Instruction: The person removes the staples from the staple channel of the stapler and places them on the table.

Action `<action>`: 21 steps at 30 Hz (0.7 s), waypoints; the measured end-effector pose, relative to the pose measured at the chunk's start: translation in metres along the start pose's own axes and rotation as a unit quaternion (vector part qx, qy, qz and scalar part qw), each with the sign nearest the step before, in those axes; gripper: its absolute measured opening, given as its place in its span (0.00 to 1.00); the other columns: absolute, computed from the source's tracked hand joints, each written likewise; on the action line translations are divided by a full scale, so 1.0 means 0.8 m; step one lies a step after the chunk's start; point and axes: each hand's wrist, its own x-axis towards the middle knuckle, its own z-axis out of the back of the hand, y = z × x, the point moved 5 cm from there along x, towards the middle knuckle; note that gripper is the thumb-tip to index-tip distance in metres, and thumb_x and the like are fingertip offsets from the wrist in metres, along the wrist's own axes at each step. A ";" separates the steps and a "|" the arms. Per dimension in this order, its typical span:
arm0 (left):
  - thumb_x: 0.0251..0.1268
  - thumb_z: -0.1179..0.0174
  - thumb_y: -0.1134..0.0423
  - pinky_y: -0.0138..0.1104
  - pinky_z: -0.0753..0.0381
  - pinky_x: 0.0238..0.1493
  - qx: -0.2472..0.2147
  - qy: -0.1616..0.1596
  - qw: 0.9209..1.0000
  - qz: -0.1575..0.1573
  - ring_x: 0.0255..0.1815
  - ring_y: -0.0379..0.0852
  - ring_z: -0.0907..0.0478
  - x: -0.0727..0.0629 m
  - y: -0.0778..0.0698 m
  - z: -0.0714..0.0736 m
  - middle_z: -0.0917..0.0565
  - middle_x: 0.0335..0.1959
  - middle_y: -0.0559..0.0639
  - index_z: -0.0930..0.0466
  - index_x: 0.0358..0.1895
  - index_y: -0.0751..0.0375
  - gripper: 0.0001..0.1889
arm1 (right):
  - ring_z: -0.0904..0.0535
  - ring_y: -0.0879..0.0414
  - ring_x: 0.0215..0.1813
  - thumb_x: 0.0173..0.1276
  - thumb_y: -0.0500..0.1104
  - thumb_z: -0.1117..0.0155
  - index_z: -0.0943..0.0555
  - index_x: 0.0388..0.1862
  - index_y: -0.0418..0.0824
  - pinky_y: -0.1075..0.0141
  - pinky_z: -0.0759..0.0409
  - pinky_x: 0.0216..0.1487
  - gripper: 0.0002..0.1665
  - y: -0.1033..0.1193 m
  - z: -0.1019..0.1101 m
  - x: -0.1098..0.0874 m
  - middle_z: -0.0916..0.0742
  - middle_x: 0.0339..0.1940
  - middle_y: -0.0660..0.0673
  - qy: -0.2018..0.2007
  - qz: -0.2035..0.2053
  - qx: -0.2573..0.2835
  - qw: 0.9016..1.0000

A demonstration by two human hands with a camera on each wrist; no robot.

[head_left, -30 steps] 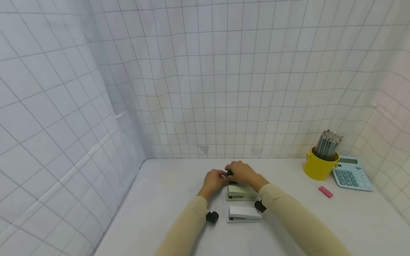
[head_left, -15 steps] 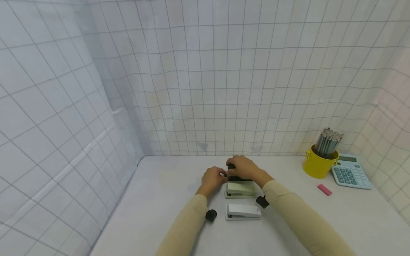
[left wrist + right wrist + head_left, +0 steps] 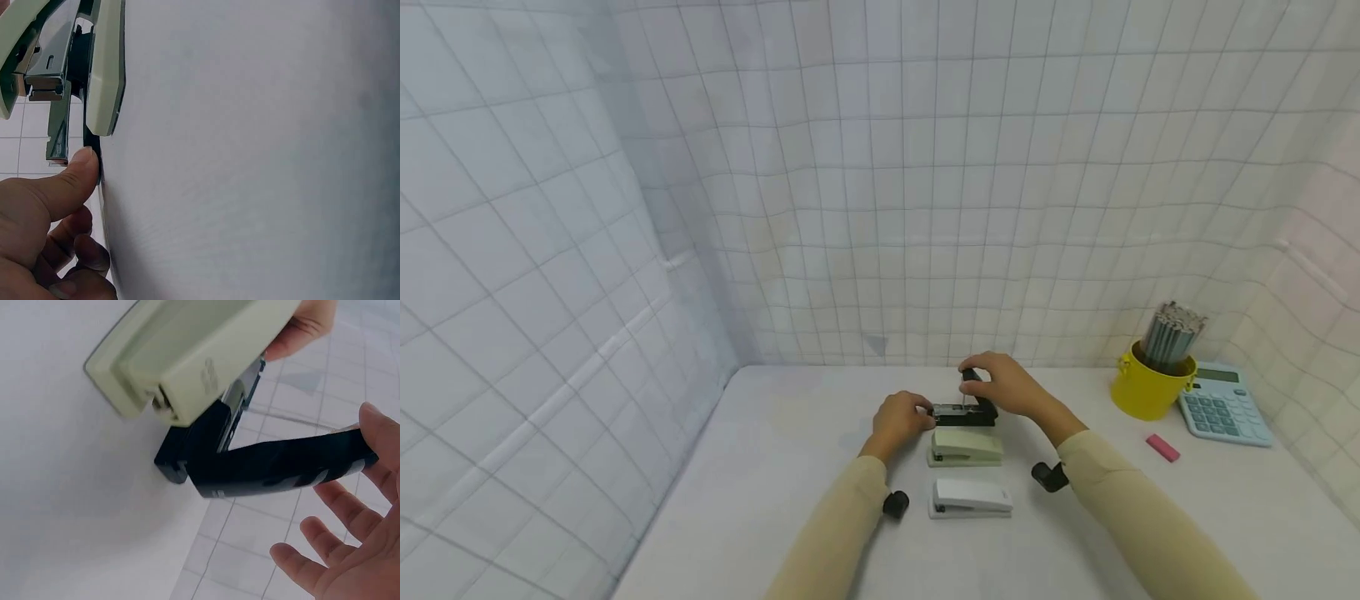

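Observation:
Farthest back in a column of staplers is a black stapler (image 3: 972, 419), with its top arm (image 3: 275, 464) swung up steeply from the base. My right hand (image 3: 1009, 385) pinches the raised end of that arm between thumb and fingertips. A thin spring (image 3: 294, 420) stretches between arm and magazine. At the front end of the base, my left hand (image 3: 897, 423) pinches it; in the left wrist view its thumb (image 3: 72, 181) presses against the black base. Just nearer lies a pale green stapler (image 3: 966, 445), closed, and nearer still a white stapler (image 3: 972, 496).
To the right stands a yellow bucket (image 3: 1138, 392) of grey-green pencil-like sticks (image 3: 1172, 337). A pink eraser (image 3: 1162, 447) lies in front of it, and a light blue calculator (image 3: 1225, 408) beside it. Gridded cloth walls (image 3: 880, 208) border the white table (image 3: 790, 483).
My right hand has moved right and slightly up, swinging the black stapler's top arm open and uncovering the magazine. My left hand stays at the front end of the base.

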 end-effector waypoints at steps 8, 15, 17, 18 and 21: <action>0.58 0.26 0.55 0.43 0.19 0.38 0.015 -0.003 1.000 -0.004 0.40 0.47 0.18 -0.003 -0.001 -0.006 0.12 0.41 0.48 0.09 0.48 0.47 0.14 | 0.29 0.37 0.71 0.74 0.54 0.36 0.20 0.64 0.43 0.37 0.30 0.64 0.25 -0.031 0.026 -0.036 0.21 0.68 0.38 -0.037 -0.049 0.035 0.998; 0.58 0.26 0.56 0.48 0.18 0.44 -0.001 -0.005 1.000 -0.004 0.51 0.54 0.16 -0.003 0.001 -0.002 0.11 0.49 0.51 0.10 0.49 0.49 0.14 | 0.30 0.37 0.72 0.75 0.56 0.37 0.22 0.66 0.43 0.38 0.29 0.65 0.28 -0.054 0.041 -0.054 0.22 0.70 0.37 -0.041 -0.072 0.054 0.995; 0.58 0.26 0.56 0.49 0.18 0.47 -0.003 -0.005 1.000 -0.003 0.54 0.55 0.17 -0.003 0.001 -0.003 0.12 0.51 0.51 0.10 0.49 0.49 0.14 | 0.30 0.36 0.72 0.75 0.56 0.37 0.22 0.66 0.42 0.38 0.29 0.65 0.28 -0.062 0.046 -0.061 0.22 0.70 0.37 -0.041 -0.080 0.049 0.995; 0.58 0.26 0.56 0.49 0.18 0.48 -0.003 -0.006 1.000 -0.002 0.55 0.56 0.17 -0.003 0.001 -0.003 0.12 0.52 0.52 0.10 0.49 0.49 0.14 | 0.30 0.35 0.71 0.75 0.56 0.36 0.22 0.66 0.42 0.37 0.28 0.65 0.29 -0.066 0.049 -0.064 0.23 0.70 0.36 -0.040 -0.086 0.050 0.994; 0.58 0.26 0.56 0.50 0.18 0.50 0.000 -0.009 1.000 -0.003 0.56 0.56 0.18 -0.003 0.001 -0.002 0.12 0.53 0.51 0.10 0.49 0.49 0.14 | 0.31 0.33 0.71 0.75 0.54 0.36 0.23 0.67 0.40 0.35 0.30 0.65 0.28 -0.081 0.059 -0.077 0.24 0.70 0.34 -0.036 -0.102 0.044 0.993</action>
